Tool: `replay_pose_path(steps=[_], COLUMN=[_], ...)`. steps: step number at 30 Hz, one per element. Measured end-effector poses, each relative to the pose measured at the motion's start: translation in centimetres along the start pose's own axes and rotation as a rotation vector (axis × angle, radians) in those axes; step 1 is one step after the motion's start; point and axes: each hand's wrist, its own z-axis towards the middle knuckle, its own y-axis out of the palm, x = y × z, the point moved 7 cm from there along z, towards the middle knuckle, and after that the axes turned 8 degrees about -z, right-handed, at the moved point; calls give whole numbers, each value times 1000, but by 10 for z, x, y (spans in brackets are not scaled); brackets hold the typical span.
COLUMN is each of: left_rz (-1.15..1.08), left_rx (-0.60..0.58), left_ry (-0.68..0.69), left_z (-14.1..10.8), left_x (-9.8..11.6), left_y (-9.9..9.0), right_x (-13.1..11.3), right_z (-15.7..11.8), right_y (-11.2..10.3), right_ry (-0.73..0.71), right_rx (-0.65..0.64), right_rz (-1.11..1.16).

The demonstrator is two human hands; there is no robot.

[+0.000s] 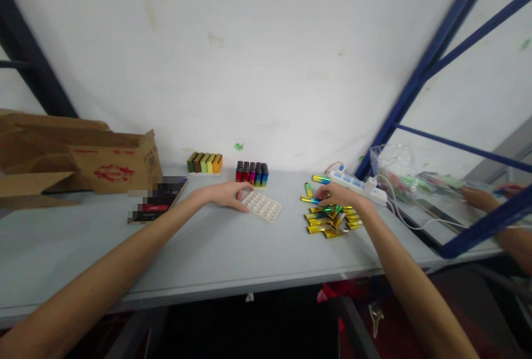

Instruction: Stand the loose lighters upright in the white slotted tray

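A white tray with rows of round holes [262, 206] lies on the grey table [233, 254]. My left hand [230, 195] grips the tray's left edge between thumb and fingers. On the right, a loose pile of shiny gold and green lighters [332, 220] is spread on the table. My right hand [334, 195] reaches over the pile's upper side, its fingertips at a blue-gold lighter [310, 200]. Behind the tray stands a block of upright red, pink and blue lighters [252, 174]. Green, yellow and orange lighters [205, 163] stand in another tray farther left.
An open cardboard box [112, 162] and a dark flat box [160, 201] are at the left. A white power strip [357, 186] with cables lies behind the pile. Beyond the blue frame [407, 98], another person's arms [482, 198] and a clear plastic bag [393, 162] show.
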Motion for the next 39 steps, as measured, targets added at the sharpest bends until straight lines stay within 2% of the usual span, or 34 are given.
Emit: replay_pose_path(steps=[4, 7, 9, 15, 18, 22, 26, 28, 35, 39], left_rz=[12, 6, -2, 8, 12, 19, 34, 48, 40, 21], left_rx=[42, 65, 90, 111, 133, 236, 289, 298, 253, 237], left_ry=[24, 57, 61, 117, 133, 133, 155, 166, 196, 192], left_z=[-10, -19, -23, -26, -25, -22, -18, -16, -19, -19], left_x=[-1, 1, 2, 10, 10, 11, 17, 17, 11, 10], left_y=[7, 14, 15, 14, 16, 20, 28, 30, 28, 27], right_x=[-10, -27, -42, -100, -131, -166, -182, -184, -177, -172], right_z=[-2, -1, 3, 33, 49, 59, 54, 50, 44, 44], right_y=[-14, -30, -35, -31, -19, 9, 29, 32, 26, 29], right_ry=[-17, -62, -89, -230, -292, -342, -336, -297, -133, -54], right_rx=[0, 83, 139, 268, 262, 196, 233, 273, 563, 606], right_rz=[69, 178, 330, 961, 1120, 1088, 1012, 966, 586, 468])
